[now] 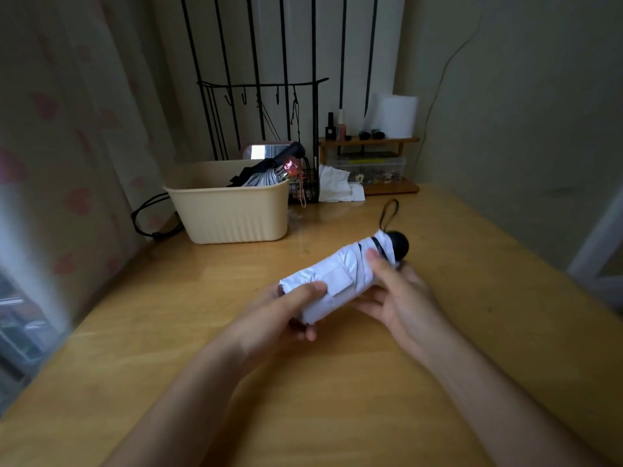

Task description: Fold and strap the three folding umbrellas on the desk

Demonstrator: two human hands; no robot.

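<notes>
Item under handling: one white folding umbrella (347, 264), collapsed and rolled into a compact bundle. It is held over the middle of the wooden desk (472, 281) and lies diagonally from near left to far right. Contact between bundle and desk cannot be determined. The left hand (286, 315) grasps the near-left end of the bundle, thumb laid on top and fingers curled beneath. The right hand (401, 298) grasps the far-right portion just short of the black handle (399, 246), thumb pressed on the fabric and fingers wrapped under. A white strap tab (332, 281) lies flat across the roll between the two thumbs. A black wrist loop (389, 214) extends from the handle toward the far side. At far left on the desk stands a beige plastic basket (232, 214). It contains a folded umbrella with a black handle (263, 176), leaning toward the basket's right rim, and a pink charm (291, 166) beside it. A crumpled white cloth (337, 188) lies to the right of the basket. A small wooden shelf (371, 141) carrying bottles stands at far right, against the wall. A heart-patterned curtain (67, 163) hangs along the left.
</notes>
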